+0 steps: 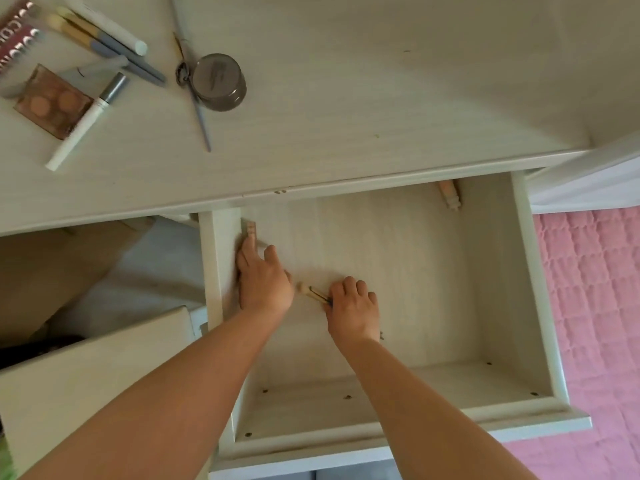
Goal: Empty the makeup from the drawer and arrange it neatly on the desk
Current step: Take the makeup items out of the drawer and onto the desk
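— Where are the hands right now?

— Both are down inside the open drawer (526,271). My left hand (265,278) sits against the drawer's left wall, fingers reaching to a small tan item (250,231) lying along that wall. The fingertips touch its near end; I cannot tell whether they actually pinch it or only rest on it.

— And the right?

— My right hand (351,306) is curled around a thin brush (313,292) near the middle of the drawer floor. The pale tip of the brush pokes out to the left, toward the left hand, just short of it.

— Anything else left in the drawer?

— One peach-coloured tube (449,195) at the back, partly under the desk (346,109) edge, well apart from both hands.

— What is on the desk?

— At the far left, a cluster: an eyeshadow palette (52,100) with a white tube (83,124) lying across its corner, and several pencils (114,46) fanned beside a pink-lettered pack (14,36). Nearer the middle stands a round grey jar (219,82), touching a long thin tool (202,124) that runs past its left side. A pink quilted cover (595,323) shows to the right of the drawer.
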